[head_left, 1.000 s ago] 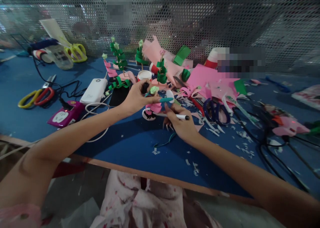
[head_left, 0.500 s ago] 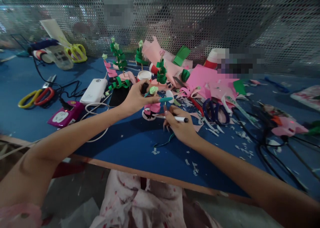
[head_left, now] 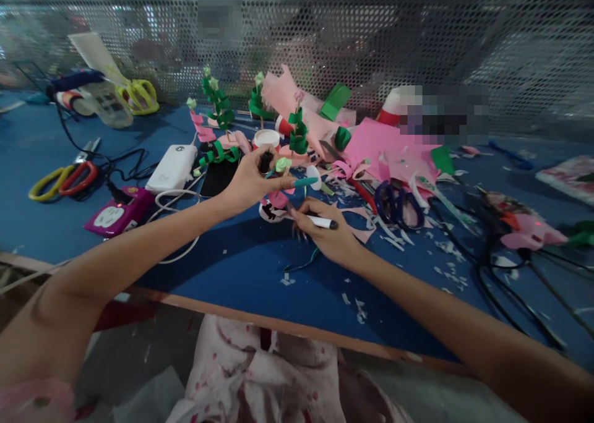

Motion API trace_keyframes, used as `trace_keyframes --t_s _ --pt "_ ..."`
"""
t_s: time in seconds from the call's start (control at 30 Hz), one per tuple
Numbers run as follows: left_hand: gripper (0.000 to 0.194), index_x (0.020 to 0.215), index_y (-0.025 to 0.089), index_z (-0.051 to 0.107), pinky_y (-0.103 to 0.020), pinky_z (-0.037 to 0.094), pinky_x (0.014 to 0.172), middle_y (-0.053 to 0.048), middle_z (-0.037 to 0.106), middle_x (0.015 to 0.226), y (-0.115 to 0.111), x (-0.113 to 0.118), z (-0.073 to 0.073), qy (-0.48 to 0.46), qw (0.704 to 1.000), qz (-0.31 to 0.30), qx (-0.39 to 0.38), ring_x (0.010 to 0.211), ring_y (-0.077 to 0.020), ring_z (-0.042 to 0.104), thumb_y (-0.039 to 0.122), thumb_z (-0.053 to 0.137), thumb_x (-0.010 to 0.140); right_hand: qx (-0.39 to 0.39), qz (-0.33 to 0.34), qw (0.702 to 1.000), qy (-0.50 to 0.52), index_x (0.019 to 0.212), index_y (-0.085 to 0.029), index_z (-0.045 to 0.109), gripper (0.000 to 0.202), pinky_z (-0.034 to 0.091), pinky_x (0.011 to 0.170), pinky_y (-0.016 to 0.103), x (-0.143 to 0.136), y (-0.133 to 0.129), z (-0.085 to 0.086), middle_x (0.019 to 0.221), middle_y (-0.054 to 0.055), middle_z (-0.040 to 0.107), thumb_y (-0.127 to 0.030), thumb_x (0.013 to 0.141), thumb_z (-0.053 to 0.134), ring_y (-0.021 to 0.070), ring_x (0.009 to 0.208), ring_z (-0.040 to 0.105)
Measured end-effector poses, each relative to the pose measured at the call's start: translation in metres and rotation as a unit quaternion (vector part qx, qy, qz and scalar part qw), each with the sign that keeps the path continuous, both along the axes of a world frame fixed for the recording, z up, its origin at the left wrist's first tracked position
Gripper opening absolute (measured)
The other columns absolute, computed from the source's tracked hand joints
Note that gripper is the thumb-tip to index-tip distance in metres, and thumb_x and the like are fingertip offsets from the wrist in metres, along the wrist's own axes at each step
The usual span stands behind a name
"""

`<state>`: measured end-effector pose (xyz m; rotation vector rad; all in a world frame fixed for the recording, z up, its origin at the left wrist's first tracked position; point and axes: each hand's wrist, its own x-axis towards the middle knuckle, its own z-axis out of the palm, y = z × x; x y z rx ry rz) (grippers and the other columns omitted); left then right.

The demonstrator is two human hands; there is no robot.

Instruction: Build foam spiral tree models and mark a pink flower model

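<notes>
My right hand (head_left: 325,228) is closed around a white marker pen (head_left: 321,222) with a black end. Its fingertips are close to a small white cup (head_left: 270,212) bearing black marks. Curled pink paper (head_left: 277,199) and a pale green paper piece (head_left: 283,164) rise over that cup. My left hand (head_left: 253,179) reaches across above it, fingers bent. A black object (head_left: 266,161) shows among its fingers, possibly a cap. A long teal piece (head_left: 305,181) extends from its thumb side towards a white disc (head_left: 314,177). The left hand's exact grip is partly hidden.
Green paper spirals on sticks (head_left: 221,111) stand behind my hands. Pink paper sheets (head_left: 371,148), blue-handled scissors (head_left: 399,205) and white scraps lie right. On the left are a white power bank (head_left: 171,168), a purple socket block (head_left: 119,211) and red-and-yellow-handled scissors (head_left: 65,180).
My right hand and the marker have shifted slightly left, closer to the marked cup. My left hand stays over the cup, and the whole view has moved a little.
</notes>
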<state>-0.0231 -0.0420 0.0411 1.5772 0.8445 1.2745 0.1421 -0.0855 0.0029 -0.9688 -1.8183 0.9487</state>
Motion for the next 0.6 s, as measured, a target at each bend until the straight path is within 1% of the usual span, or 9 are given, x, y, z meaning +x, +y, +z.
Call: trace_keyframes --t_s 0.1,0.2,0.33,0.43,0.53,0.6 --pt "0.052 0.063 0.019 0.036 -0.031 0.047 0.064 0.003 0.046 0.062 0.0006 -0.0002 -0.0007 -0.004 1.0 0.007 0.005 0.071 -0.016 0.057 0.031 0.083 0.047 -0.004 -0.029 1.0 0.009 0.052 -0.02 0.042 0.036 0.034 0.046 0.024 0.0008 0.0018 -0.0007 0.054 -0.003 0.043 -0.037 0.082 0.051 0.0083 0.046 0.042" --pt "0.051 0.063 0.018 0.036 -0.03 0.046 0.063 0.004 0.044 0.061 0.0006 -0.0002 -0.0006 -0.001 1.0 0.013 0.011 0.068 -0.0141 0.056 0.031 0.083 0.047 -0.017 -0.008 1.0 0.014 0.052 -0.02 0.042 0.035 0.033 0.045 0.024 0.0005 0.0021 0.0005 0.054 -0.003 0.045 -0.035 0.081 0.052 0.0082 0.045 0.043" --pt "0.053 0.062 0.019 0.036 -0.029 0.048 0.062 0.005 0.044 0.06 0.0003 -0.0001 -0.0002 0.001 1.0 0.018 0.017 0.065 -0.0121 0.054 0.033 0.084 0.046 -0.013 -0.026 0.999 0.027 0.052 -0.02 0.04 0.033 0.031 0.043 0.023 -0.0003 0.0001 0.0022 0.05 -0.005 0.041 -0.033 0.08 0.053 0.0077 0.042 0.04" --pt "0.053 0.063 0.019 0.035 -0.029 0.048 0.063 0.004 0.044 0.061 0.0002 -0.0002 -0.0004 0.002 1.0 0.016 0.015 0.066 -0.012 0.053 0.035 0.083 0.047 -0.032 -0.013 0.999 0.012 0.053 -0.021 0.039 0.033 0.03 0.042 0.024 0.0 -0.0016 0.0021 0.047 -0.004 0.043 -0.034 0.08 0.053 0.0083 0.041 0.041" --pt "0.052 0.063 0.018 0.035 -0.028 0.048 0.063 0.004 0.044 0.061 0.0002 -0.0002 -0.0009 0.0 1.0 0.019 0.021 0.065 -0.0109 0.052 0.035 0.083 0.048 -0.032 -0.042 0.998 0.022 0.053 -0.021 0.039 0.034 0.032 0.042 0.024 0.001 -0.0016 0.0012 0.048 -0.004 0.044 -0.036 0.08 0.054 0.0085 0.041 0.041" --pt "0.053 0.062 0.018 0.035 -0.027 0.047 0.061 0.005 0.043 0.061 0.0005 -0.0001 -0.0012 -0.001 1.0 0.018 0.025 0.063 -0.0102 0.052 0.036 0.082 0.048 -0.041 -0.04 0.998 0.024 0.053 -0.021 0.039 0.035 0.032 0.041 0.024 0.0019 -0.0011 0.0006 0.048 -0.004 0.045 -0.038 0.08 0.054 0.0083 0.04 0.042"
